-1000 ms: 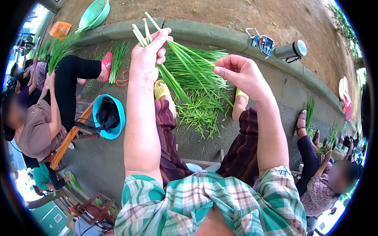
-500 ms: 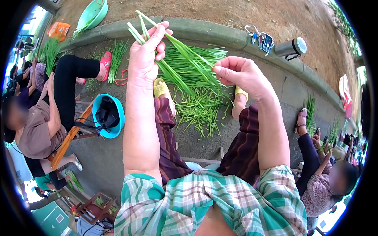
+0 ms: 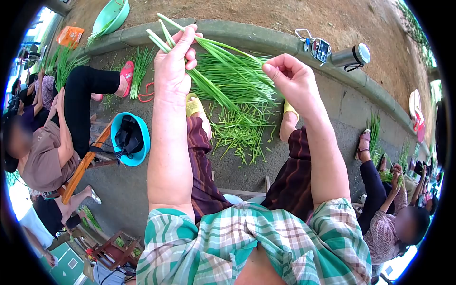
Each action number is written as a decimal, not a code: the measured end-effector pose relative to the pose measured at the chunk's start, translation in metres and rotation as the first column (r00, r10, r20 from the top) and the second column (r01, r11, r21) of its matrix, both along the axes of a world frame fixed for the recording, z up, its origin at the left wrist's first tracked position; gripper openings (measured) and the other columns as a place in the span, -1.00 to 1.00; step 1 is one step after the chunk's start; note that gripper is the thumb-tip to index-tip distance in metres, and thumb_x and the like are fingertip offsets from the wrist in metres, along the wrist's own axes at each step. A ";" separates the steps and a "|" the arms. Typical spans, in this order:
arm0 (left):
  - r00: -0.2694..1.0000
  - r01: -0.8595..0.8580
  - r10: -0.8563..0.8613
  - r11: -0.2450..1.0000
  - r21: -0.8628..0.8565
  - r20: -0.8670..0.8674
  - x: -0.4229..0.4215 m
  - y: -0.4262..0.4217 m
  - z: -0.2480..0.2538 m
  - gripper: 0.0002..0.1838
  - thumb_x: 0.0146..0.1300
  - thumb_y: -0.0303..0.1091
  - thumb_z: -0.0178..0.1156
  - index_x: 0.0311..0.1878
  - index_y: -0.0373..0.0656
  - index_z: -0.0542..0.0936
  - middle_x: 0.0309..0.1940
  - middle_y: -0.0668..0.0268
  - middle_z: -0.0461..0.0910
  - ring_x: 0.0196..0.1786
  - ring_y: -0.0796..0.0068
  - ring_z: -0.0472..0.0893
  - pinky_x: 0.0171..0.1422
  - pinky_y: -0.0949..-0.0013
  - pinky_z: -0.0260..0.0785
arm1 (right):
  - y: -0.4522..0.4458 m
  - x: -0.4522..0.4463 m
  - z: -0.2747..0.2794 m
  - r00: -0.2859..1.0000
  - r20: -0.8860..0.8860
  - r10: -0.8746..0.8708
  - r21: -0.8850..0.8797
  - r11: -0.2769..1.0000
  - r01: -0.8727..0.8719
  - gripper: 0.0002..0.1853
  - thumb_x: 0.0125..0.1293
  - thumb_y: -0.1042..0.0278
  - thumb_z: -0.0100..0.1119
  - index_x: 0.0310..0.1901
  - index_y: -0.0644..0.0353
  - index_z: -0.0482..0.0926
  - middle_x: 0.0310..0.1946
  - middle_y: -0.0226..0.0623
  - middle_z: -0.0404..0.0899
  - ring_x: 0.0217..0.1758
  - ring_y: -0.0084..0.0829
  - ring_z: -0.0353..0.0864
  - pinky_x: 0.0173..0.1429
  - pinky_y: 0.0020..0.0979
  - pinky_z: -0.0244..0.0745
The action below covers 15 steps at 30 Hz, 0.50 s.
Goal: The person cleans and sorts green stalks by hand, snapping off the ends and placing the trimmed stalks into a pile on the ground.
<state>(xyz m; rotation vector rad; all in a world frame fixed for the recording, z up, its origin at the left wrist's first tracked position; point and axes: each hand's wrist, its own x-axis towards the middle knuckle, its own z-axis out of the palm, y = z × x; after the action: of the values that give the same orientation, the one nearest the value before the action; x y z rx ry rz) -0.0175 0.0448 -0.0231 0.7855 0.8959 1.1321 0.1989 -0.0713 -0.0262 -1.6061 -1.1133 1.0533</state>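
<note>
My left hand [image 3: 176,59] is closed round a small bunch of chive-like green stalks [image 3: 209,88]. Their pale, thick ends stick out above the fist, and the leaves fan down to the right. My right hand [image 3: 292,78] pinches at the tip of a leaf that stretches across from the bunch; thumb and forefinger meet there. Below both hands lies a big heap of long green leaves [image 3: 237,76] on the ground. Nearer to me, short cut-looking green pieces [image 3: 242,135] are scattered between my yellow slippers [image 3: 194,104].
A blue basin [image 3: 142,152] with a black item stands left, beside a wooden bench [image 3: 83,168] and a seated person. A kerb [image 3: 266,40] runs across the back, with a thermos [image 3: 351,56] and a phone with keys [image 3: 320,51] on it. People with greens sit at right.
My left hand has shifted slightly left and my right hand slightly up, with the leaf still stretched between them. At lower left, a person in the background has moved.
</note>
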 end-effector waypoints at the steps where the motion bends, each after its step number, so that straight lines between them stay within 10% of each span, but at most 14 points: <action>1: 1.000 -0.019 0.019 1.000 -0.014 0.005 0.001 0.000 0.000 -0.73 0.28 -0.30 0.32 -0.05 -0.25 0.65 -0.26 0.27 0.66 -0.54 0.78 0.37 -0.58 0.68 0.12 | 0.001 -0.001 -0.001 1.000 0.004 -0.027 0.035 0.999 0.027 -0.84 0.31 0.31 0.31 -0.25 0.23 0.64 -0.54 -0.59 0.46 -0.45 -0.74 0.34 -0.37 -0.61 0.29; 15: 0.955 -0.283 0.288 0.957 -0.072 0.072 -0.030 0.014 -0.004 -0.69 0.28 -0.24 0.32 0.04 -0.13 0.57 -0.23 0.37 0.60 -0.49 0.73 0.34 -0.55 0.66 0.12 | -0.003 0.011 0.008 0.939 -0.303 -0.161 0.113 0.972 0.204 -0.82 0.38 0.34 0.22 -0.10 0.25 0.63 -0.41 -0.56 0.55 -0.38 -0.75 0.43 -0.27 -0.66 0.38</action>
<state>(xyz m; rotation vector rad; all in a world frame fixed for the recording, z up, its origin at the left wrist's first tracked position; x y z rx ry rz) -0.0478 0.0586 -0.0273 0.5658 0.9916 1.3730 0.2099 -0.0740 -0.0185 -1.3589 -0.8050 1.0236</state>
